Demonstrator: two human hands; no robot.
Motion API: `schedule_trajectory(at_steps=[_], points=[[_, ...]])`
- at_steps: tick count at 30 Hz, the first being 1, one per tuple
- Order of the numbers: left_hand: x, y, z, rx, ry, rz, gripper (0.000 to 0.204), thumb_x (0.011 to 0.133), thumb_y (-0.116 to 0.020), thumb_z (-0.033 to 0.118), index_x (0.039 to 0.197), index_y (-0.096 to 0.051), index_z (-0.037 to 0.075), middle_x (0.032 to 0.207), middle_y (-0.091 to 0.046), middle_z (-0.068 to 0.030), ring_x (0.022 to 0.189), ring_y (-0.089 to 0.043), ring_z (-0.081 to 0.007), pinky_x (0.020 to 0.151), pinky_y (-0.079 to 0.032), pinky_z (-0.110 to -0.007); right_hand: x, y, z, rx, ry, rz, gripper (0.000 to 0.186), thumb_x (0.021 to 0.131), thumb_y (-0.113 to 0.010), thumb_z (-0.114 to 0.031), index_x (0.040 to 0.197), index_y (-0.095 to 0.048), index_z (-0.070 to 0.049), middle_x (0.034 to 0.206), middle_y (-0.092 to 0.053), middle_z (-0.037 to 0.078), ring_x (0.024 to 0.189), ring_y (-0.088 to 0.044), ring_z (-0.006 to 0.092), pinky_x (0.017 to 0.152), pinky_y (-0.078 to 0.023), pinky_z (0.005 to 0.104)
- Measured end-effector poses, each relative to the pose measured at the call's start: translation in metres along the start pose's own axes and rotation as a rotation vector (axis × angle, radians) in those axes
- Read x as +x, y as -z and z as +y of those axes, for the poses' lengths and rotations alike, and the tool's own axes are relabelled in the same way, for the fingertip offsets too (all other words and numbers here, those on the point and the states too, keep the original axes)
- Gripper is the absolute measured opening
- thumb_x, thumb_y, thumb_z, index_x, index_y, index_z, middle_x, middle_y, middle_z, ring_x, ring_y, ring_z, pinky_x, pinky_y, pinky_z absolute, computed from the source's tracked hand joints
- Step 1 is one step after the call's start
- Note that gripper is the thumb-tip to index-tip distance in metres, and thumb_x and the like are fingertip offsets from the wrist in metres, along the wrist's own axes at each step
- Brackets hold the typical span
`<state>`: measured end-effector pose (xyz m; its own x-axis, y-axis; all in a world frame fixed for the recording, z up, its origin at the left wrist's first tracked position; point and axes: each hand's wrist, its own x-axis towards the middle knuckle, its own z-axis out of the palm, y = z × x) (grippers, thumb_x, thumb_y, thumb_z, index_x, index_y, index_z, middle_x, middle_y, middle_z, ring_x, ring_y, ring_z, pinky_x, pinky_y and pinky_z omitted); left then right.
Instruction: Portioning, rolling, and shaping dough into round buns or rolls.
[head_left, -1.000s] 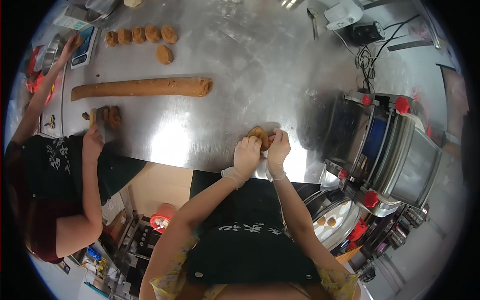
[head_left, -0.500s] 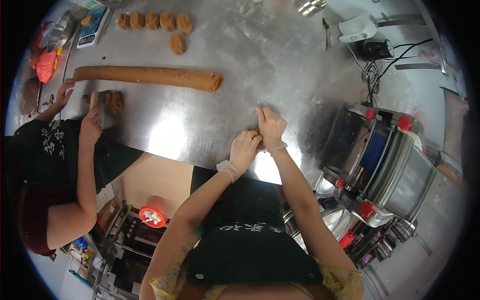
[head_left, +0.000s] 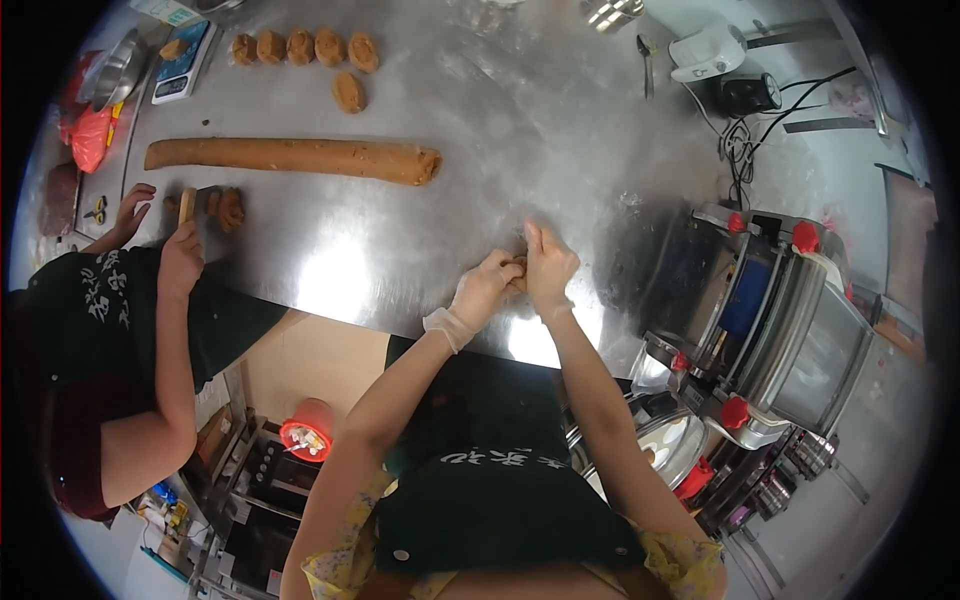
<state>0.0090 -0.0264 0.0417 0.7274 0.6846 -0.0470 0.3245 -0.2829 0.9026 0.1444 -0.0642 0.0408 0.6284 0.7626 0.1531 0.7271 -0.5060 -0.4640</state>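
Just above the table's near edge, my left hand (head_left: 486,290) and my right hand (head_left: 549,266) meet, both in clear thin gloves. Between them a small piece of brown dough (head_left: 519,268) peeks out, mostly hidden by my fingers. My left fingers curl over it, and my right hand is closed against its other side with the thumb pointing up. A long brown dough roll (head_left: 290,155) lies across the steel table (head_left: 480,130) beyond my left hand. Farther back, several cut dough pieces (head_left: 300,47) stand in a row, with one dough piece (head_left: 348,92) just in front.
On the left a co-worker's hand (head_left: 181,250) grips the wooden handle (head_left: 187,205) of a blade beside dough scraps (head_left: 230,209). A digital scale (head_left: 180,70) bearing a dough lump stands behind. To my right are a steel machine with red knobs (head_left: 806,237) and loose cables (head_left: 740,150).
My hands still work on the dough piece; the left fingers have shifted slightly upward and more of the dough shows. The co-worker's free hand has moved slightly.
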Motion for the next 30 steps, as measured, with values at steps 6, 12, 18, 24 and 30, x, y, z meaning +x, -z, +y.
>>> schedule_trajectory(at_steps=[6,12,18,24,30], points=[[-0.008,-0.013,0.009,0.042,-0.021,0.011,0.017,0.078,-0.075,0.006,0.093,-0.068,0.006,0.102,-0.062,-0.0082,0.084,-0.067,-0.0289,0.07,-0.055,-0.037,-0.012,0.005,0.007,-0.033,0.006,0.172,0.033,0.098,-0.062,-0.025,0.07,-0.062,-0.006,0.058,-0.058,0.012,0.048,-0.057,0.0297,0.045,-0.042,0.0404],[-0.02,-0.029,0.013,-0.156,0.28,0.231,0.013,0.078,-0.074,0.003,0.089,-0.067,0.005,0.085,-0.067,-0.0125,0.075,-0.067,-0.0311,0.067,-0.054,-0.037,-0.018,0.008,0.012,-0.115,-0.068,0.161,0.033,0.097,-0.063,-0.026,0.07,-0.06,-0.007,0.059,-0.057,0.011,0.049,-0.057,0.0294,0.045,-0.043,0.041],[-0.019,-0.035,0.029,0.035,0.144,0.169,0.015,0.076,-0.076,0.006,0.088,-0.067,0.006,0.086,-0.065,-0.009,0.073,-0.066,-0.0284,0.064,-0.052,-0.038,-0.026,0.005,0.014,-0.078,-0.061,0.273,0.034,0.098,-0.061,-0.029,0.071,-0.062,-0.009,0.062,-0.06,0.01,0.054,-0.06,0.0284,0.047,-0.045,0.0402],[-0.006,-0.03,0.034,0.203,0.172,0.183,0.007,0.082,-0.069,0.013,0.087,-0.066,0.01,0.097,-0.063,-0.0049,0.089,-0.063,-0.0238,0.065,-0.054,-0.038,-0.03,0.015,0.014,-0.083,-0.154,0.158,0.027,0.096,-0.063,-0.027,0.077,-0.064,-0.009,0.065,-0.061,0.009,0.054,-0.06,0.0286,0.048,-0.046,0.0404],[-0.043,-0.031,0.02,0.416,-0.319,0.059,0.021,0.076,-0.065,0.01,0.097,-0.07,0.008,0.106,-0.062,-0.0029,0.099,-0.06,-0.0218,0.074,-0.055,-0.035,-0.044,0.014,0.023,-0.084,-0.064,0.128,0.024,0.094,-0.066,-0.026,0.079,-0.063,-0.008,0.073,-0.065,0.01,0.061,-0.062,0.0288,0.052,-0.048,0.0405]])
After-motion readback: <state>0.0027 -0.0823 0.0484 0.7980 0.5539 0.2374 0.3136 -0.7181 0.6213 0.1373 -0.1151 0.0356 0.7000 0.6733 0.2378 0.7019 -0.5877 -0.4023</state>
